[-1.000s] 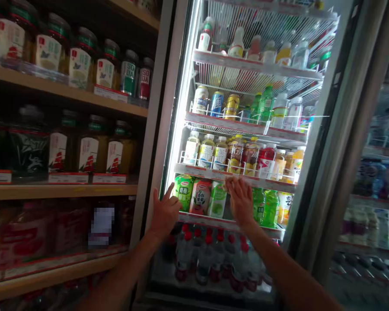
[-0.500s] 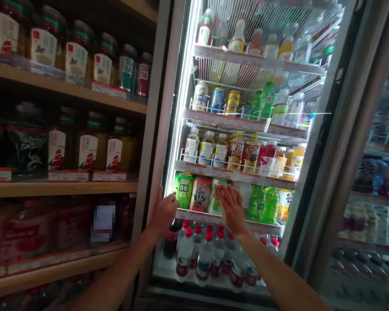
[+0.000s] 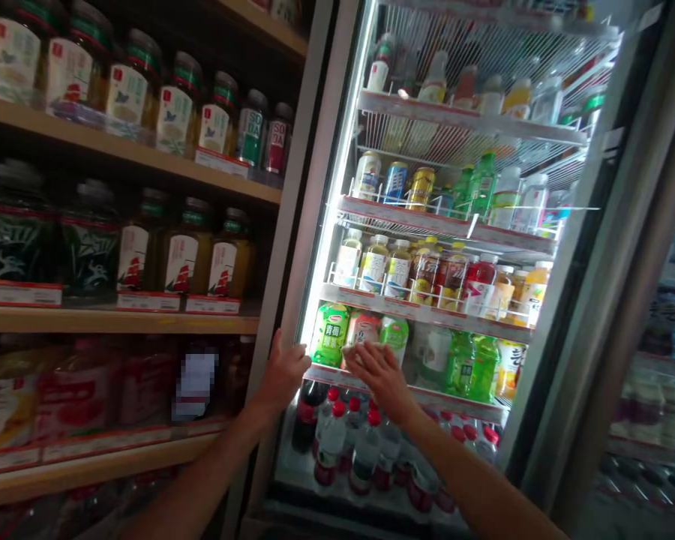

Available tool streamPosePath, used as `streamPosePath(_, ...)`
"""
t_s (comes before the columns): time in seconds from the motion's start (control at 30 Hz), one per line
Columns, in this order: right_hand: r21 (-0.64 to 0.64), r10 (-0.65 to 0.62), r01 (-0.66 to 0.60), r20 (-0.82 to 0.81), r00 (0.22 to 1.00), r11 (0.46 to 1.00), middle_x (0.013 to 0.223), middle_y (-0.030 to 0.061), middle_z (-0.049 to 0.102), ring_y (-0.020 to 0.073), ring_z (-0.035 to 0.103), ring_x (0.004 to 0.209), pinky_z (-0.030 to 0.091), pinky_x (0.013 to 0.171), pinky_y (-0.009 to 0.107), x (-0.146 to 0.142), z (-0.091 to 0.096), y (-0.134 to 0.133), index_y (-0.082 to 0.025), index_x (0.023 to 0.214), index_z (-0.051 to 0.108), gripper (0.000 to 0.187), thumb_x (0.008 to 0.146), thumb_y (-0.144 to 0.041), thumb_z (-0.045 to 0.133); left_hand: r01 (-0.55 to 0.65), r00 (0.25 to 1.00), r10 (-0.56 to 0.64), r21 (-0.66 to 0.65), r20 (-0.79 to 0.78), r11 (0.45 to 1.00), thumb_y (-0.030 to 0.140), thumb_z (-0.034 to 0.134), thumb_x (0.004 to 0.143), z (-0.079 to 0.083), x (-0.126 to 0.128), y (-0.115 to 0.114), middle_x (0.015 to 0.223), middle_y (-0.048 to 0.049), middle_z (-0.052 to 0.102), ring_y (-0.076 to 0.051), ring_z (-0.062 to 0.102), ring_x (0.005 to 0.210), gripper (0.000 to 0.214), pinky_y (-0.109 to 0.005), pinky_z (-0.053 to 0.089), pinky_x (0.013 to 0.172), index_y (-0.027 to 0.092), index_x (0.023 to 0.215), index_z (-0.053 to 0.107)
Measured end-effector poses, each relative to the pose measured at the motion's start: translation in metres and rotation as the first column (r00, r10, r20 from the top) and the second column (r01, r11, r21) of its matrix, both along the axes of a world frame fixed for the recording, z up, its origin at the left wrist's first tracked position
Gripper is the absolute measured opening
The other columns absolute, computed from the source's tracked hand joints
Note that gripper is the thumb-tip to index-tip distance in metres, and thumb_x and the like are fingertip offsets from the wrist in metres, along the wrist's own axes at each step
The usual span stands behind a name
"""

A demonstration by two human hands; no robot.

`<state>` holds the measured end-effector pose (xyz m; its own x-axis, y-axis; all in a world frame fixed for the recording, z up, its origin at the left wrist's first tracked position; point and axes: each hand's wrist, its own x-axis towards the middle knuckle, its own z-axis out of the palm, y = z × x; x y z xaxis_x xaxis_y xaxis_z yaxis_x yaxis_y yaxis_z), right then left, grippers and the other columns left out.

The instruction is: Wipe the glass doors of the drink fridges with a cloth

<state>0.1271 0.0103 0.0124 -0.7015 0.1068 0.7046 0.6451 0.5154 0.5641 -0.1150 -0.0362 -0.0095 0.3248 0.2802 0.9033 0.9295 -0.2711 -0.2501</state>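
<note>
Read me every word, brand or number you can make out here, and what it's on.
"SO DA": green-labelled bottle and red-labelled bottle, upper left
"青梅": green pack; its lower characters are blurred
"茶": yellow-labelled bottle, lower left
Partly hidden: red pack, behind the right hand
Too small or blurred: price tags, can labels, most other bottle labels
</note>
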Motion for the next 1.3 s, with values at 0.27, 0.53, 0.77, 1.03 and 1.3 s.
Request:
streamPosePath(0.27,0.09,-0.04,0.062,-0.231,0.972,0.994,0.14,0.0071,0.047,0.0221,0.033,0.136,0.02,0.111,0.047,-0.009,0.018,0.009,-0.03,0.129,0.051,0.049,0.084,-0.012,0.048,-0.002,1.0,0.002,-0.042,0.004,0.999,0.003,0.039,0.082,-0.006,-0.006,0.001,0.08,0.002,0.063,-0.01,0.061,0.075,0.027,-0.056,0.015,0.113,0.02,0.067,0.056)
streamPosePath(0.53,0.105,-0.085,0.111,-0.225,0.971,0.988,0.141,0.0074,0.047,0.023,0.036,0.133,0.012,0.113,0.049,-0.021,0.017,0.009,-0.028,0.134,0.046,0.051,0.085,-0.011,0.046,0.016,1.0,-0.017,-0.07,-0.013,0.997,0.006,0.039,0.082,-0.005,-0.017,0.0,0.082,-0.0013,0.065,-0.015,0.064,0.082,0.028,-0.061,0.018,0.11,0.019,0.066,0.058)
streamPosePath(0.77,0.034,0.034,-0.038,0.137,0.99,0.999,0.139,0.0044,0.049,0.0193,0.038,0.132,0.017,0.114,0.044,-0.029,-0.014,0.002,-0.024,0.138,0.04,0.052,0.087,-0.014,0.042,-0.022,0.998,0.023,-0.021,0.061,1.0,0.007,0.038,0.084,0.001,-0.022,0.002,0.098,-0.0053,0.069,-0.018,0.067,0.088,0.027,-0.063,0.015,0.11,0.02,0.082,0.062)
streamPosePath(1.03,-0.036,0.033,-0.03,0.061,0.998,0.999,0.142,0.0058,0.046,0.0219,0.036,0.134,0.02,0.113,0.048,-0.051,-0.019,0.001,-0.022,0.139,0.038,0.053,0.087,-0.015,0.043,-0.049,0.995,0.057,-0.082,0.088,0.995,0.006,0.036,0.082,-0.014,-0.022,0.007,0.126,-0.0113,0.059,-0.025,0.056,0.116,0.036,-0.062,0.018,0.109,0.021,0.102,0.062)
streamPosePath(1.3,-0.11,-0.016,0.015,-0.004,1.0,0.994,0.143,0.0061,0.044,0.0227,0.034,0.135,0.023,0.112,0.05,-0.057,-0.042,-0.006,-0.023,0.139,0.037,0.051,0.089,-0.015,0.041,-0.153,0.987,0.156,-0.113,0.021,0.982,0.006,0.033,0.082,-0.033,-0.019,0.012,0.137,-0.0149,0.048,-0.026,0.044,0.128,0.045,-0.059,0.018,0.111,0.016,0.121,0.054)
